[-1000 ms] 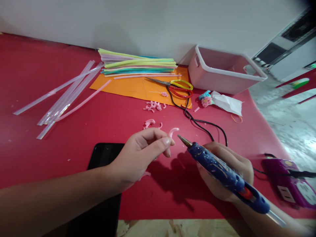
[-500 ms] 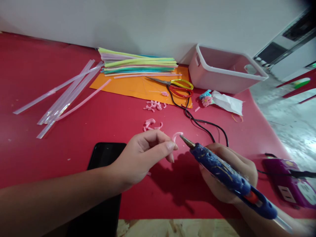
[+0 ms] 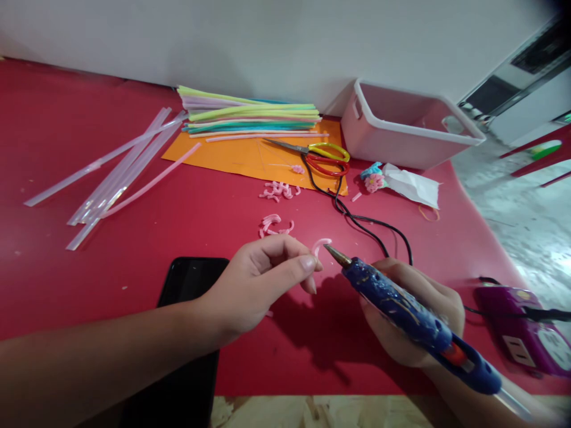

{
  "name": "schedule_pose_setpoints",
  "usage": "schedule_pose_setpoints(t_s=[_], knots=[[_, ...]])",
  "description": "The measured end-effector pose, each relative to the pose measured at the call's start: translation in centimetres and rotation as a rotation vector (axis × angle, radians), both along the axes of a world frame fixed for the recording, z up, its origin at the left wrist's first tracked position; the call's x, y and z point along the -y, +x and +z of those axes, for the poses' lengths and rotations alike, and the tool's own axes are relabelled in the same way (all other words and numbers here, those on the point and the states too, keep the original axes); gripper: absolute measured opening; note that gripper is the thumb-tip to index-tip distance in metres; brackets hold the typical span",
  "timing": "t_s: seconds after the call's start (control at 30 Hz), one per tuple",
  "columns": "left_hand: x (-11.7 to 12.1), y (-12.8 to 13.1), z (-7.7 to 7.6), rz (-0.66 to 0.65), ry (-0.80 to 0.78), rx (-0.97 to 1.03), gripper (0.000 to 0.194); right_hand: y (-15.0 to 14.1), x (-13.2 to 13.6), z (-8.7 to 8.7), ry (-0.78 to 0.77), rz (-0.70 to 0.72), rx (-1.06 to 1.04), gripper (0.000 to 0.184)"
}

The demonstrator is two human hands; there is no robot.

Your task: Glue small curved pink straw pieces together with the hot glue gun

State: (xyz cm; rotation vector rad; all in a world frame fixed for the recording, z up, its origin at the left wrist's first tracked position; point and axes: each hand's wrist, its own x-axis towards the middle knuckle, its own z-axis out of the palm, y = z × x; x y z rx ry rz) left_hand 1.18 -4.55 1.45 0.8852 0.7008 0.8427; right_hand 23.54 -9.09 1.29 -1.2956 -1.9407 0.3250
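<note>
Between thumb and fingertips, my left hand (image 3: 272, 276) pinches a short curved piece of pink pipe cleaner (image 3: 320, 244). My right hand (image 3: 414, 312) is wrapped round a blue hot glue gun (image 3: 397, 306), a clear glue stick poking out of its rear end. The gun's metal nozzle is right at the curved piece; whether it touches I cannot tell. Just beyond my left hand lie several curved pink pieces (image 3: 271, 222), with another small heap of bent pink pieces (image 3: 279, 190) farther back.
Scissors (image 3: 328, 159) and pipe cleaners (image 3: 254, 113) lie on orange card (image 3: 178, 148). Clear glue sticks (image 3: 127, 169) are at left, a black phone (image 3: 191, 279) under my left forearm. At right are a white bin (image 3: 405, 139), small flowers (image 3: 373, 181), a cord (image 3: 370, 220) and a purple power socket (image 3: 517, 321).
The glue gun's nozzle has shifted very slightly left along the curved pink piece. Both hands keep their grips, and everything else is unchanged.
</note>
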Motion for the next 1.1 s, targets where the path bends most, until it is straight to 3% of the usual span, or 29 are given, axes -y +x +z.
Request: schedule_pose_setpoints(t_s=[1.1], knots=[[-0.06, 0.12, 0.33, 0.004, -0.018, -0.003, 0.018, 0.27, 0.09, -0.02, -0.015, 0.056, 0.024, 0.014]])
